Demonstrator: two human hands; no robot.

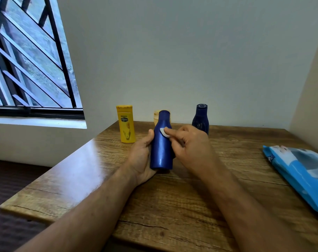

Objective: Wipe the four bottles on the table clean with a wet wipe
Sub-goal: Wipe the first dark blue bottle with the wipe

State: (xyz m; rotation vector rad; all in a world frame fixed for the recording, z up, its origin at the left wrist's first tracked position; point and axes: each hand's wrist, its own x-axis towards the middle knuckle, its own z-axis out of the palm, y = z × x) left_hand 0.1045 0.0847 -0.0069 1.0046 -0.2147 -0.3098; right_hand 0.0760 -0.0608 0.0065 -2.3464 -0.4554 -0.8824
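Blue bottle (161, 148) sat gripped in our left hand (140, 157), lifted over table (172, 197); right hand (189, 144) pinched wipe (164, 132) against shoulder. Glossy plastic might slip, toppling yellow bottle (126, 124).

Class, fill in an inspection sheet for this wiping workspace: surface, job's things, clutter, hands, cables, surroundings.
Surface: wooden table, glossy.
Job's things: blue bottle held; yellow bottle, beige bottle and dark bottle upright at the back; wipe on blue bottle.
Clutter: wipes pack, right edge.
Hands: left hand grips blue bottle; right hand pinches wipe.
Cables: nothing seen.
Surroundings: barred window, plain wall.
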